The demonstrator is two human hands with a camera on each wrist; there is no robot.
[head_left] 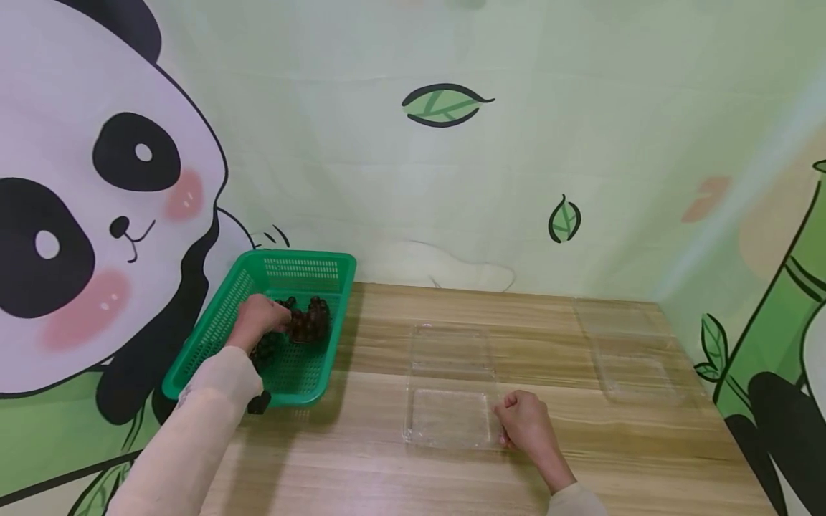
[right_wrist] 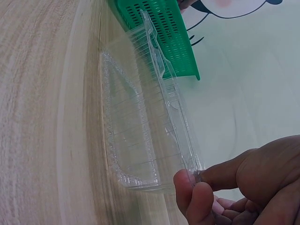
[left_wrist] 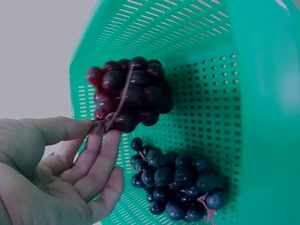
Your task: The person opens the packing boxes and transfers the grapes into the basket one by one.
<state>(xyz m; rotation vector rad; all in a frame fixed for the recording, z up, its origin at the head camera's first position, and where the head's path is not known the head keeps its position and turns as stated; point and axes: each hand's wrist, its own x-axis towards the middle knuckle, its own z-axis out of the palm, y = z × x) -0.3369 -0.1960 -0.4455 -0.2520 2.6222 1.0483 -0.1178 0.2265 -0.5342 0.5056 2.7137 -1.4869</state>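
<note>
In the left wrist view my left hand (left_wrist: 79, 164) pinches the brown stem of a dark red grape bunch (left_wrist: 131, 91) between thumb and fingertips. That bunch is inside the green plastic basket (left_wrist: 197, 75). Below it lies a second, blue-black grape bunch (left_wrist: 178, 180) on the basket floor. In the head view the left hand (head_left: 258, 319) reaches into the basket at the back left. My right hand (head_left: 525, 426) is at the right edge of an open clear plastic clamshell box (head_left: 448, 419); in the right wrist view thumb and fingers pinch its rim (right_wrist: 171, 117).
Another clear plastic box (head_left: 632, 358) stands open at the right of the wooden table (head_left: 368, 444). Behind the table rises a green backdrop (head_left: 361, 143) printed with a panda and leaves, which also covers the right side.
</note>
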